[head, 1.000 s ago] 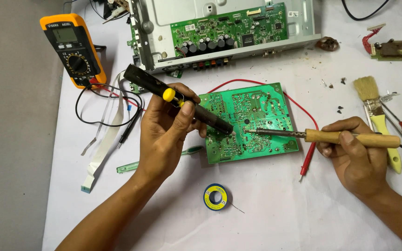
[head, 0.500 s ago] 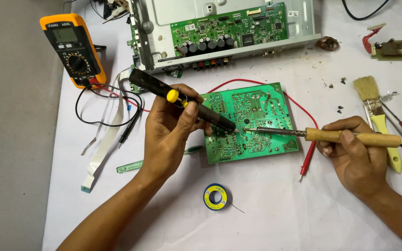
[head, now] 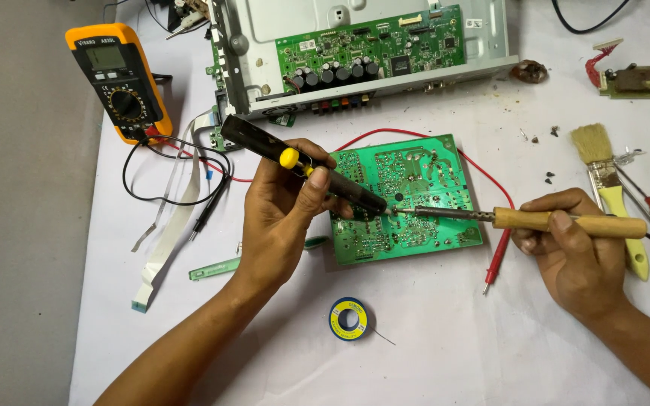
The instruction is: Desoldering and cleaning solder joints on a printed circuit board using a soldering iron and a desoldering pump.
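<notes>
Over the green board [head: 404,199], pump [head: 302,167] meets iron [head: 536,220] (joint unclear); hands [head: 283,214] grip both.

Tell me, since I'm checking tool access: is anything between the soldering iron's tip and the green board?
Nothing visible. The soldering iron in the right hand reaches the green circuit board freely, its tip meeting the desoldering pump nozzle held by the left hand at the same spot.

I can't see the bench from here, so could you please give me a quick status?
Left hand grips black desoldering pump. Right hand grips wooden-handled soldering iron. Both tips meet on green circuit board. Solder spool lies apart.
</notes>
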